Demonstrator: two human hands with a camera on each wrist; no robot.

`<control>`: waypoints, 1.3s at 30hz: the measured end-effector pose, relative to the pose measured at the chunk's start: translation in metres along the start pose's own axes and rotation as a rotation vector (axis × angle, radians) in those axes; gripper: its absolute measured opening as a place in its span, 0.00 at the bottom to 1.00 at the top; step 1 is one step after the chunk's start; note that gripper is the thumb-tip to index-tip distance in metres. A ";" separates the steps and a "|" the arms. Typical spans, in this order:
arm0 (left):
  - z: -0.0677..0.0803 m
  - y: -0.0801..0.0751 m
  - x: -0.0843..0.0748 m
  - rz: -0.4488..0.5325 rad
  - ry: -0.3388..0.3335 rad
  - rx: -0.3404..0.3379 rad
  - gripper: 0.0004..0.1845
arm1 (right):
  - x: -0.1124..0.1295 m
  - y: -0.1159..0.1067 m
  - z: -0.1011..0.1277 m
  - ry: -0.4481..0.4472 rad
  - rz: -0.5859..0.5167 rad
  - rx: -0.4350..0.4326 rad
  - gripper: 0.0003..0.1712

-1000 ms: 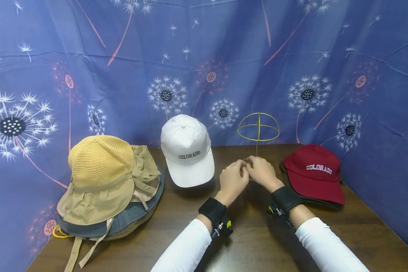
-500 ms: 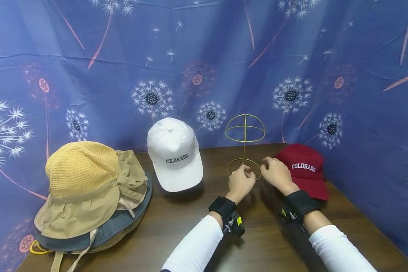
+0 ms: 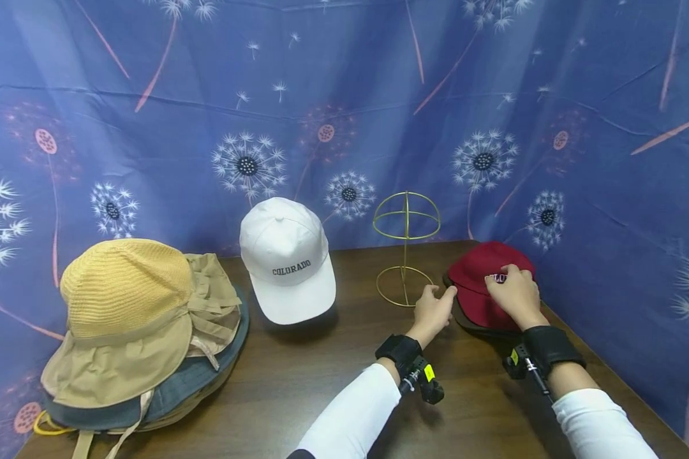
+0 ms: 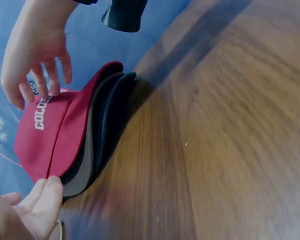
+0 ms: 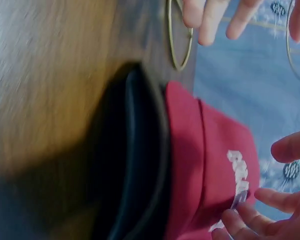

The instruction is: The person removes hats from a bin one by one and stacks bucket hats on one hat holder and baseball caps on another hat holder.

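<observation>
The red baseball cap [image 3: 485, 290] sits at the right of the head view, on the dark wood table [image 3: 321, 395], just right of the gold wire hat stand [image 3: 405, 248]. It is a deep red cotton cap with white block letters stitched across the front, its brim pointing toward the lower left of the frame. In the left wrist view it tops a stack of caps: under it the edges of a grey brim [image 4: 87, 165] and 2 darker brims [image 4: 115, 120] show, so at least 4 caps lie there.

The right hand [image 3: 510, 293] rests on the red crown, over the lettering, its fingers spread and gently bent, not clamped round anything. The left hand [image 3: 433, 311] lies at the left edge of the red brim, fingers held together and nearly straight, their tips touching the brim; it grips nothing.

The stand is bare: 1 wire dome on a thin stem above 1 ring base. Left of it, in the middle of the frame, 1 white baseball cap [image 3: 287, 258] reads COLORADO in dark letters. At the lower left of the frame stands a pile of sun hats: 1 straw-yellow mesh hat [image 3: 123, 284] with a khaki brim on top, 1 blue-grey brim [image 3: 166, 395] below it, and more fabric beneath that I cannot count.
</observation>
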State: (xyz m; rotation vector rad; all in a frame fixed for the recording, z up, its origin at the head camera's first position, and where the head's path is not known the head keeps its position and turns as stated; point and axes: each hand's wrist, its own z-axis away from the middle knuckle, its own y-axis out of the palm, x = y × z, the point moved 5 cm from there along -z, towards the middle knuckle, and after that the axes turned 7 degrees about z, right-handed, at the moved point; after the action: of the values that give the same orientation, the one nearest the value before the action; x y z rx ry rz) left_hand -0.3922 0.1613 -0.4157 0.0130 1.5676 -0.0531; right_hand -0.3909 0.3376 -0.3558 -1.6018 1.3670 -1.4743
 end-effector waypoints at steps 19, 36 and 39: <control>-0.004 0.030 0.017 0.376 -0.174 0.146 0.39 | -0.078 0.011 0.009 0.304 -0.042 0.237 0.59; -0.008 0.035 0.021 0.420 -0.180 0.167 0.39 | -0.076 0.018 0.010 0.279 -0.060 0.313 0.60; -0.009 0.036 0.021 0.414 -0.178 0.169 0.36 | -0.077 0.022 0.011 0.290 -0.120 0.312 0.60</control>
State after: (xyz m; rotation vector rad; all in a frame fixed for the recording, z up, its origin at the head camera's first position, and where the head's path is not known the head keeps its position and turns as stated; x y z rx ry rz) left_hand -0.3992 0.1975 -0.4378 0.4534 1.3527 0.1361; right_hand -0.3774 0.3988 -0.4069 -1.3291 1.1300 -1.9456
